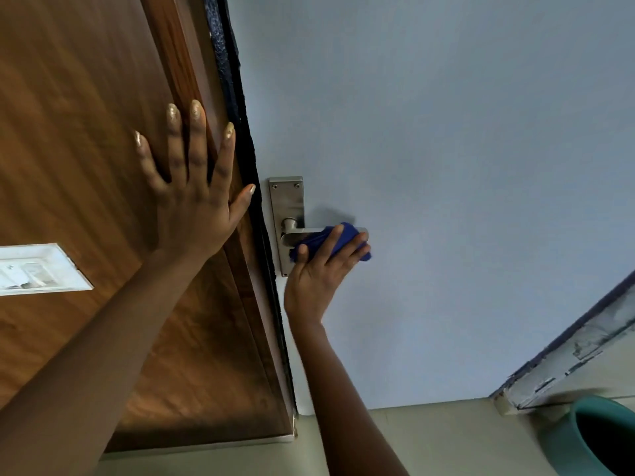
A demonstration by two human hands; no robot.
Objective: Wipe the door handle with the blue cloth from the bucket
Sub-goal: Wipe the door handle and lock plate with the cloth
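Observation:
A steel lever door handle (299,231) on a long steel backplate (287,204) is fixed to the pale blue door (446,166). My right hand (319,273) grips the bunched blue cloth (338,243) and presses it around the lever's outer half, which the cloth hides. My left hand (190,187) lies flat with fingers spread on the brown wooden frame (86,132), left of the handle and apart from it. The teal bucket (584,438) stands on the floor at the lower right, its inside dark.
A white switch plate (37,267) sits on the wooden panel at the left. A black strip (240,125) runs between frame and door. Beige floor (429,441) lies below. A worn, chipped ledge (584,341) slants in at the right, above the bucket.

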